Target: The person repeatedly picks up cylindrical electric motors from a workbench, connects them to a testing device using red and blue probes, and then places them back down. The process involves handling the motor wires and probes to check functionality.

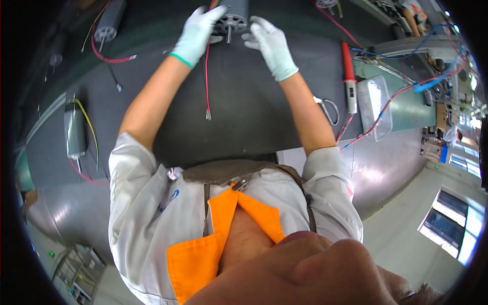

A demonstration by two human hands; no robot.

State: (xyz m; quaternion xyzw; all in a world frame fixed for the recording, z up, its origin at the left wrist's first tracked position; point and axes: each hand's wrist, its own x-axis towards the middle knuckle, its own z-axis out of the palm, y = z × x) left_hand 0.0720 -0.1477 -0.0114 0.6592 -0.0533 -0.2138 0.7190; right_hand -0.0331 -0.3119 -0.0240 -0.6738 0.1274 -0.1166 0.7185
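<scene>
A grey cylindrical electric motor (pixel 232 23) lies on the dark work surface at the top middle, its shaft pointing toward me. My left hand (pixel 195 36), in a pale knit glove with a green cuff, is closed against the motor's left side; the motor's far end is cut off by the frame. Red and black leads (pixel 207 84) run from beside that hand toward me and end in bare tips. To the right of the motor, my right hand (pixel 270 46), gloved too, has its fingers apart and holds nothing.
Other motors (pixel 75 132) with coloured leads lie at the left, another (pixel 109 25) at the upper left. On the right are a red-handled electric tool (pixel 349 76) with a cord, a metal ring (pixel 331 111) and a clear plastic tray (pixel 376 104). Blue and red cables (pixel 396 94) cross the right side.
</scene>
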